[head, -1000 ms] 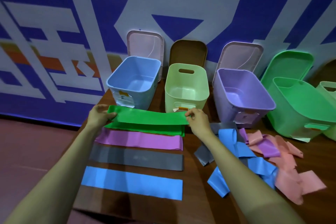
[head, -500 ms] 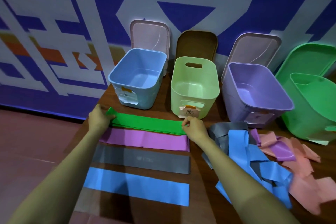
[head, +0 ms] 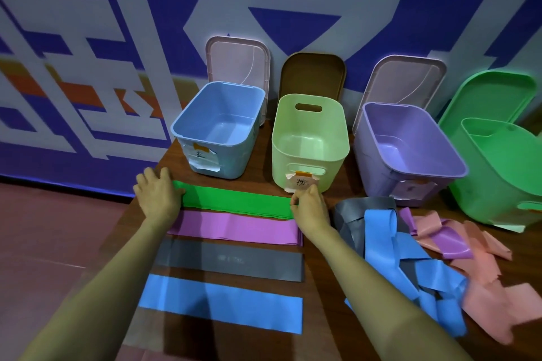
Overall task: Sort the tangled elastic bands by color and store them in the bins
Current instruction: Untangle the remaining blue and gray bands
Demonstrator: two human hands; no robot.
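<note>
Lying flat on table (head: 255, 182), green elastic band (head: 237, 201): long axis left-right, just beyond purple band (head: 234, 227). Left hand (head: 159, 196) flat on left end; right hand (head: 311, 208) pinching right end. Green bin (head: 498, 161) far right, nearer right hand.

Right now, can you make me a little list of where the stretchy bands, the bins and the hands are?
Flat bands, far to near: green band, purple band, grey band, blue band
Left hand: presses green band's left end
Right hand: pinches its right end
Tangled pile: right of them; blue, grey, purple, pink
Bins: blue bin, pale green bin, purple bin, all empty
</note>
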